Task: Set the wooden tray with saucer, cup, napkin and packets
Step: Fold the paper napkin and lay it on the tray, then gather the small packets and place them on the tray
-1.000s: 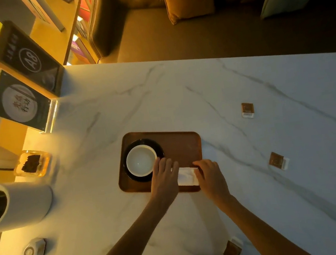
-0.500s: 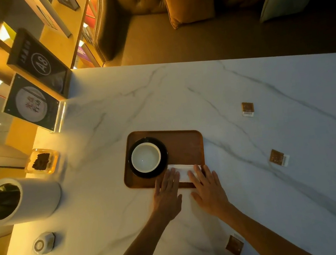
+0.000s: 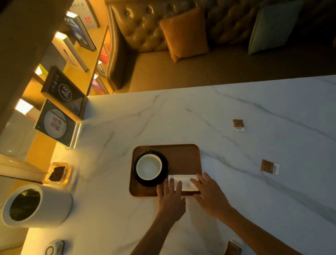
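I see the tray (image 3: pixel 184 157) at the table's (image 3: pixel 277 209) middle. The cup (image 3: pixel 149 166) sits on the saucer (image 3: pixel 141 181) in its left half; the napkin (image 3: pixel 184 181) lies along its near edge, right of the saucer. Two packets (image 3: pixel 238 124) (image 3: pixel 269 166) lie well right of the tray, a third (image 3: pixel 233 251) near me. A canister (image 3: pixel 35 206) stands far left.

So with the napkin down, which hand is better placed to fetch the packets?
The right hand, probably. Two packets lie on the marble table to its right and a third beside its forearm. The left hand sits by the saucer, farther from all three.
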Demonstrator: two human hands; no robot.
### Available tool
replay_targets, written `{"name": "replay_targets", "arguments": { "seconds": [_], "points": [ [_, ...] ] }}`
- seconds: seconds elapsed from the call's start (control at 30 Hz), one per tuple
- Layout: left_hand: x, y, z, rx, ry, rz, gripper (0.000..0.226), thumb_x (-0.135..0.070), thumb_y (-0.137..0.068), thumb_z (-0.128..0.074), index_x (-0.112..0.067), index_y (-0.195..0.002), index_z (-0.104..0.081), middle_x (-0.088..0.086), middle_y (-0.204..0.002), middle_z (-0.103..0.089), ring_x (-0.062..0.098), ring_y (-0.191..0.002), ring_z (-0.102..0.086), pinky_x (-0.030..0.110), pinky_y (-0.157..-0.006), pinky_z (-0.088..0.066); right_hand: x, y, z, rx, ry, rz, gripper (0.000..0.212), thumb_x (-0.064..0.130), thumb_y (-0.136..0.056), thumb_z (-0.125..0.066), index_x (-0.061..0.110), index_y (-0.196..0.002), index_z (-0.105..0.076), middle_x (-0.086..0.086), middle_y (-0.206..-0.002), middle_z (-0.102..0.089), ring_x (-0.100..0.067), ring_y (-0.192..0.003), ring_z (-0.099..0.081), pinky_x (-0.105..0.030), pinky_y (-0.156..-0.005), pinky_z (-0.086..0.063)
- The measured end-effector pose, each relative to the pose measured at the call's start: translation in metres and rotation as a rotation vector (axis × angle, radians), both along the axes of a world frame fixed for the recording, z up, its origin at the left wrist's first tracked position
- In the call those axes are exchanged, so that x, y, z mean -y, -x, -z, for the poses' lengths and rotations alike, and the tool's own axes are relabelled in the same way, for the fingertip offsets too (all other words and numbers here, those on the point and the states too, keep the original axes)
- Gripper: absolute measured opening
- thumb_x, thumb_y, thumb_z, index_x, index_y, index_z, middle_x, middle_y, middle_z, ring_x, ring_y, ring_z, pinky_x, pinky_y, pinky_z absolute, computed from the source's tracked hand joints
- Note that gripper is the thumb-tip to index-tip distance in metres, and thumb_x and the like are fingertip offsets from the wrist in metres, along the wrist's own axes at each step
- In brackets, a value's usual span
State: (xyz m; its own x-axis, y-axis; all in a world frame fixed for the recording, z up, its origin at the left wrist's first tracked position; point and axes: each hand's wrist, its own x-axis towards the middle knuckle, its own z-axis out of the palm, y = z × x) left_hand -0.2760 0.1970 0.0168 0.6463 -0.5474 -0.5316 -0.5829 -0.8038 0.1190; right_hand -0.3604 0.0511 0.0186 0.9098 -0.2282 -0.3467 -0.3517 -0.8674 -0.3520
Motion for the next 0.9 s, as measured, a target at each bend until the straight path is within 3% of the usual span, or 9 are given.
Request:
{"name": "replay_targets", "arguments": {
  "seconds": [0.1, 0.27, 0.43, 0.53, 0.6, 0.77, 0.9],
  "points": [
    [-0.007, 0.010, -0.012, 0.020, 0.007, -0.004, 0.060, -0.044, -0.099, -0.035, -0.024, -0.152, -0.016, 0.008, -0.164, -0.011, 0.032, -0.152, -0.003, 0.059, -0.120, -0.002, 0.005, 0.034, -0.018, 0.158, -0.144, 0.225, 0.039, 0.034, -0.097, -0.047, 0.021, -0.134, -0.051, 0.000, -0.135, -0.055, -0.016, -0.128, -0.048, -0.028, -0.106, -0.042],
    [-0.022, 0.038, -0.023, 0.011, 0.019, -0.020, 0.057, -0.043, -0.099, -0.036, -0.028, -0.151, -0.017, 0.007, -0.163, -0.015, 0.031, -0.151, -0.007, 0.060, -0.119, -0.007, 0.016, 0.120, -0.030, 0.238, -0.196, 0.504, 0.029, 0.028, -0.095, -0.055, 0.022, -0.122, -0.060, 0.003, -0.116, -0.066, -0.015, -0.111, -0.057, -0.030, -0.095, -0.048],
    [-0.018, 0.080, -0.020, -0.060, 0.034, -0.027, 0.056, -0.044, -0.099, -0.036, -0.029, -0.151, -0.020, 0.004, -0.161, -0.023, 0.029, -0.149, -0.019, 0.053, -0.120, -0.012, 0.021, 0.183, -0.025, 0.128, -0.230, 0.682, 0.025, 0.029, -0.095, -0.055, 0.020, -0.117, -0.062, 0.000, -0.108, -0.068, -0.017, -0.102, -0.061, -0.033, -0.088, -0.053],
    [-0.007, 0.111, -0.015, -0.134, 0.059, -0.076, 0.046, -0.042, -0.099, -0.037, -0.025, -0.142, -0.038, 0.004, -0.146, -0.048, 0.025, -0.133, -0.046, 0.042, -0.112, -0.033, 0.021, 0.204, -0.016, 0.020, -0.290, 0.787, 0.020, 0.027, -0.095, -0.055, 0.015, -0.105, -0.066, -0.004, -0.100, -0.071, -0.019, -0.089, -0.065, -0.037, -0.081, -0.056],
    [0.002, 0.131, -0.011, -0.220, 0.097, -0.144, 0.038, -0.039, -0.099, -0.041, -0.021, -0.131, -0.050, 0.005, -0.134, -0.058, 0.024, -0.123, -0.054, 0.038, -0.104, -0.042, 0.019, 0.212, -0.010, -0.032, -0.311, 0.838, 0.018, 0.026, -0.093, -0.055, 0.013, -0.100, -0.067, -0.005, -0.096, -0.071, -0.019, -0.084, -0.065, -0.035, -0.077, -0.055],
    [0.028, 0.166, 0.002, -0.362, 0.137, -0.276, 0.028, -0.032, -0.096, -0.050, -0.010, -0.110, -0.061, 0.011, -0.116, -0.067, 0.029, -0.107, -0.063, 0.037, -0.087, -0.050, 0.015, 0.216, 0.006, -0.172, -0.378, 0.923, 0.018, 0.023, -0.090, -0.055, 0.010, -0.088, -0.068, -0.005, -0.087, -0.069, -0.018, -0.078, -0.063, -0.030, -0.070, -0.050],
    [0.043, 0.180, 0.012, -0.415, 0.142, -0.389, 0.024, -0.025, -0.092, -0.052, -0.006, -0.104, -0.062, 0.014, -0.110, -0.068, 0.030, -0.101, -0.064, 0.036, -0.082, -0.050, 0.008, 0.210, 0.022, -0.274, -0.493, 0.987, 0.024, 0.019, -0.086, -0.058, 0.003, -0.071, -0.068, -0.019, -0.074, -0.068, -0.021, -0.066, -0.060, -0.035, -0.064, -0.051]
  ]
}}
